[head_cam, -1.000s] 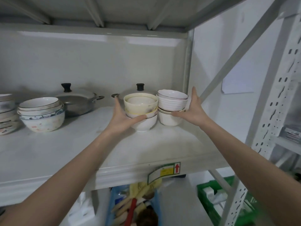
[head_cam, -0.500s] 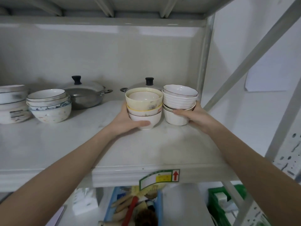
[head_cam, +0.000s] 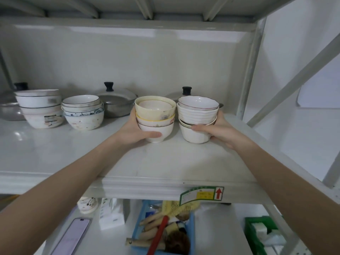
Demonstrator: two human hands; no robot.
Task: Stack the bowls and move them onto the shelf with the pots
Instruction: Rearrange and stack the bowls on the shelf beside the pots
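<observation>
Head view, centre frame: my left hand [head_cam: 136, 130] wraps the yellowish bowl stack [head_cam: 155, 119], my right hand [head_cam: 219, 130] the ribbed white stack [head_cam: 197, 119]. Both stand upright on the shelf [head_cam: 165, 162], pots [head_cam: 116, 103] just behind them toward the back.

The white metal shelf [head_cam: 165, 162] lies bare in front. Two lidded steel pots [head_cam: 117, 103] block the back (one half hidden), stacked patterned ceramic bowls [head_cam: 83, 115] crowd the left, a grey upright post [head_cam: 248, 74] bounds the right.
</observation>
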